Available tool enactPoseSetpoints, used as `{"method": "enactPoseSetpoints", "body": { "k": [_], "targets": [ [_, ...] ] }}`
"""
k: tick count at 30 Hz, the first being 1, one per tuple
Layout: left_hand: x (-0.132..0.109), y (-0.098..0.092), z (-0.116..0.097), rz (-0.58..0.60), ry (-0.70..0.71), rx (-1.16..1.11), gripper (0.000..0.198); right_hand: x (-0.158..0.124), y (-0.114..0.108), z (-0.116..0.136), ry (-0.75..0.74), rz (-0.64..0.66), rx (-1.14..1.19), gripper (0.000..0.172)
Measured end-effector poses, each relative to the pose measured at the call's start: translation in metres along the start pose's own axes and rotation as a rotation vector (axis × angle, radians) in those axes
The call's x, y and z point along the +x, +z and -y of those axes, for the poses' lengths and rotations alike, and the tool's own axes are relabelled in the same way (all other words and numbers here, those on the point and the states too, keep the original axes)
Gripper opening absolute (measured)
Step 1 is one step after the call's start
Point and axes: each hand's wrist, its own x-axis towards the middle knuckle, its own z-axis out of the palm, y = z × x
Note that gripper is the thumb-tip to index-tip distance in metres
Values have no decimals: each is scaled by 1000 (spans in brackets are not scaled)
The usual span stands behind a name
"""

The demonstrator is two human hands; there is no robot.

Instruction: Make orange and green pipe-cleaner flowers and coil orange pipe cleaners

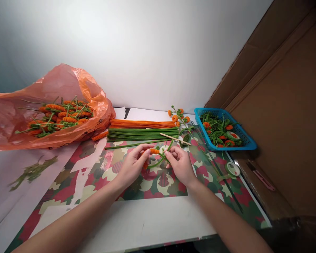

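Observation:
Near the middle of the table my left hand point(137, 160) is closed around an orange pipe-cleaner coil point(154, 151), part of it hidden by the fingers. My right hand point(179, 163) pinches a green pipe cleaner point(170, 144) that crosses another green strand at the end of the coil. Just beyond the hands lie a bundle of green pipe cleaners point(142, 133) and, behind it, a bundle of orange ones point(142, 123). A thin wooden stick point(175, 138) rests across the right end of the green bundle.
An orange plastic bag point(94, 91) holding several orange-and-green pieces stands at left. To the right are a blue basket point(249, 144) of green and orange parts, a tape roll point(233, 169), and a pink-handled cutter point(264, 181). An orange flower stem point(180, 118) lies behind, near a cardboard wall point(279, 98).

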Motion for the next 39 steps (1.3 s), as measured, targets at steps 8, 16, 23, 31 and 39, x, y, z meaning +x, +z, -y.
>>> {"method": "enactPoseSetpoints", "body": {
  "k": [8, 16, 23, 31, 39],
  "targets": [
    [2, 4, 7, 155, 171, 214, 20, -1, -5, 0, -224, -222, -287, 15],
    [2, 6, 13, 241, 114, 197, 21, 0, -14, 4, -425, -293, -390, 17],
    [2, 1, 10, 88, 96, 199, 20, 13, -34, -5, -679, 195, -897, 28],
    [2, 0, 13, 67, 123, 243, 22, 13, -37, -3, -788, 216, -1043, 24],
    [2, 2, 11, 62, 183, 250, 22, 8, -24, -6, -780, 204, -854, 28]
  ]
}}
